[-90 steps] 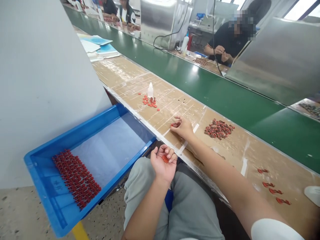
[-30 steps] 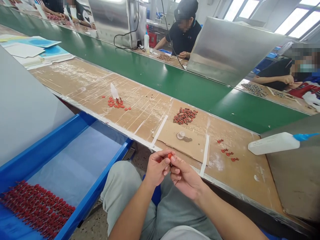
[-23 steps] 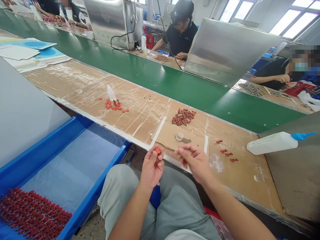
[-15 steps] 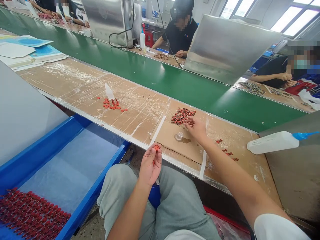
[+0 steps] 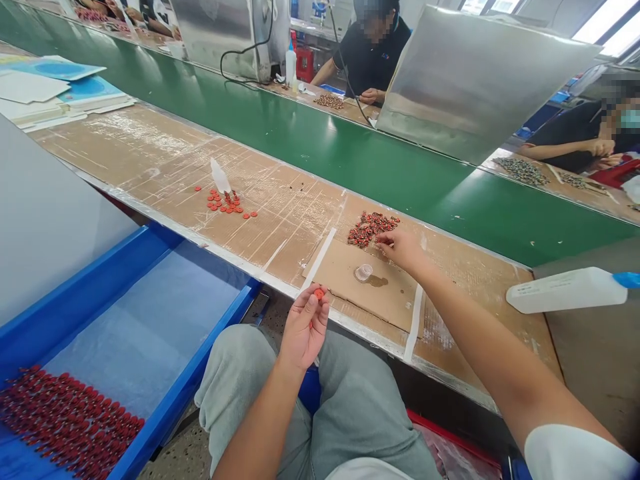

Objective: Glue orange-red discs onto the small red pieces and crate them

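My left hand (image 5: 306,327) hovers over my lap at the bench edge, its fingers curled round a small red disc (image 5: 319,293) held at the fingertips. My right hand (image 5: 401,247) reaches out across the cardboard bench top (image 5: 280,220), fingertips pinched at the near edge of a pile of small red-and-dark parts (image 5: 371,227). Whether a part is between those fingers is hidden. A small clear cap (image 5: 363,272) lies on the cardboard just left of my right wrist.
A blue tray (image 5: 165,413) at lower left holds rows of finished red pieces (image 5: 65,420). Loose red discs (image 5: 227,203) lie by a small white bottle (image 5: 219,177). A larger white bottle (image 5: 565,290) lies at right. A green conveyor (image 5: 350,160) runs behind; other people work beyond it.
My hands were together over my lap on the red disc; the right hand left and reached out to the parts pile. The left hand stays put with the disc.
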Demonstrator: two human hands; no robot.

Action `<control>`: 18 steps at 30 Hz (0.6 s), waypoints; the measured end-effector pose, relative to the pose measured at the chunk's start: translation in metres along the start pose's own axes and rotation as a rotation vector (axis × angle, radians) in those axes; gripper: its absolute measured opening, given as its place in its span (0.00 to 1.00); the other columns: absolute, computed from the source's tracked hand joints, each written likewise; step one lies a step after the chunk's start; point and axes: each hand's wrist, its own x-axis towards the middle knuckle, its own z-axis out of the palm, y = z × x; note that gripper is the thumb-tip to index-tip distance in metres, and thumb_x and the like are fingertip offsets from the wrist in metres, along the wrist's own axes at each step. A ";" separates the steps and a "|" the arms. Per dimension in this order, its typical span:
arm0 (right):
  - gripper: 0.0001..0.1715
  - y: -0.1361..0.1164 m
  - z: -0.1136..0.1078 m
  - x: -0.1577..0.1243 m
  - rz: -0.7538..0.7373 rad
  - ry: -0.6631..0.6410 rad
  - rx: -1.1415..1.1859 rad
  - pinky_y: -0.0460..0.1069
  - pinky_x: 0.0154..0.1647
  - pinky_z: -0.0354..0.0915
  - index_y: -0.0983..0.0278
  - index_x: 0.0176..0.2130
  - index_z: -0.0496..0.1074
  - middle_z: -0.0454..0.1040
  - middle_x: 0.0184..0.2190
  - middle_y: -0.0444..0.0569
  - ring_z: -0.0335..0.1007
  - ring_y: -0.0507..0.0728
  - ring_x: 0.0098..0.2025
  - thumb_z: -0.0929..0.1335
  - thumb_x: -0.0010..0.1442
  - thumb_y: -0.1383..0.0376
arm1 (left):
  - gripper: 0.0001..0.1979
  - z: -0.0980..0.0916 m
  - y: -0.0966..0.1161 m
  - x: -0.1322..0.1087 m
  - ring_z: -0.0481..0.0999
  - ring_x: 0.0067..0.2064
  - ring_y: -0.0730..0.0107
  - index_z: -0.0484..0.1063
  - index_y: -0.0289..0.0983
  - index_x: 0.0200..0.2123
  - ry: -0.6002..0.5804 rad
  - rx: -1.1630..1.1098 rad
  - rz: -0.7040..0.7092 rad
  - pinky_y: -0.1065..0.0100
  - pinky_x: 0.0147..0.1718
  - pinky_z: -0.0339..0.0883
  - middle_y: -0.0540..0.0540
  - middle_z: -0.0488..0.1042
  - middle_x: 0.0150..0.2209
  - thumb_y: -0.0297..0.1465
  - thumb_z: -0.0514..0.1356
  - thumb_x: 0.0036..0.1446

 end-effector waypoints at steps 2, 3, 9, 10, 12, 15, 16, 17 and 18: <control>0.14 0.000 -0.002 -0.011 0.018 0.030 0.042 0.54 0.39 0.69 0.60 0.41 0.79 0.80 0.35 0.49 0.75 0.58 0.34 0.69 0.54 0.61 | 0.09 0.000 -0.001 0.000 0.79 0.38 0.79 0.76 0.35 0.40 0.001 0.005 -0.004 0.80 0.40 0.73 0.45 0.78 0.42 0.23 0.64 0.54; 0.15 0.001 -0.002 -0.018 0.031 0.043 0.064 0.53 0.38 0.69 0.60 0.43 0.78 0.80 0.35 0.49 0.75 0.58 0.33 0.68 0.55 0.60 | 0.10 0.000 -0.001 0.001 0.78 0.38 0.79 0.76 0.35 0.41 0.005 0.008 -0.007 0.80 0.40 0.73 0.46 0.78 0.42 0.23 0.64 0.54; 0.15 0.007 0.003 -0.056 0.080 0.064 0.175 0.51 0.35 0.70 0.60 0.40 0.78 0.80 0.35 0.48 0.76 0.56 0.32 0.69 0.56 0.56 | 0.10 -0.001 -0.004 0.001 0.78 0.38 0.80 0.76 0.33 0.42 0.023 0.018 -0.027 0.81 0.40 0.73 0.45 0.78 0.42 0.22 0.63 0.55; 0.15 0.008 0.004 -0.059 0.086 0.071 0.183 0.51 0.35 0.70 0.60 0.39 0.79 0.81 0.35 0.48 0.76 0.56 0.32 0.69 0.55 0.56 | 0.10 -0.002 -0.004 0.002 0.78 0.38 0.80 0.76 0.33 0.42 0.022 0.018 -0.028 0.81 0.40 0.73 0.45 0.78 0.42 0.22 0.62 0.55; 0.14 0.009 0.004 -0.062 0.100 0.097 0.198 0.51 0.36 0.70 0.59 0.38 0.79 0.81 0.36 0.48 0.76 0.56 0.33 0.70 0.54 0.55 | 0.10 -0.002 -0.006 0.003 0.78 0.38 0.80 0.76 0.34 0.42 0.020 0.015 -0.028 0.81 0.40 0.73 0.46 0.78 0.42 0.22 0.62 0.56; 0.16 0.005 0.003 -0.065 0.130 0.164 0.217 0.51 0.38 0.70 0.61 0.38 0.79 0.81 0.36 0.49 0.76 0.56 0.33 0.71 0.54 0.54 | 0.09 -0.003 -0.007 0.004 0.78 0.38 0.81 0.76 0.35 0.42 0.013 0.012 -0.024 0.81 0.41 0.72 0.47 0.78 0.42 0.22 0.61 0.57; 0.17 0.002 0.004 -0.067 0.142 0.198 0.249 0.52 0.37 0.71 0.62 0.39 0.79 0.81 0.36 0.50 0.76 0.57 0.33 0.71 0.53 0.54 | 0.09 -0.002 -0.007 0.005 0.78 0.38 0.81 0.76 0.35 0.42 0.012 0.014 -0.023 0.82 0.41 0.72 0.47 0.78 0.42 0.22 0.61 0.57; 0.18 -0.003 0.004 -0.070 0.148 0.235 0.303 0.52 0.37 0.71 0.62 0.40 0.79 0.81 0.36 0.50 0.76 0.57 0.33 0.71 0.53 0.53 | 0.09 -0.002 -0.008 0.005 0.78 0.38 0.81 0.76 0.35 0.42 0.012 0.019 -0.024 0.82 0.41 0.72 0.46 0.78 0.42 0.22 0.62 0.57; 0.19 -0.010 0.005 -0.073 0.146 0.271 0.376 0.52 0.37 0.71 0.63 0.40 0.79 0.81 0.36 0.50 0.76 0.57 0.33 0.71 0.53 0.53 | 0.10 -0.002 -0.008 0.005 0.78 0.38 0.81 0.76 0.35 0.42 0.011 0.025 -0.026 0.82 0.42 0.72 0.46 0.79 0.42 0.22 0.62 0.56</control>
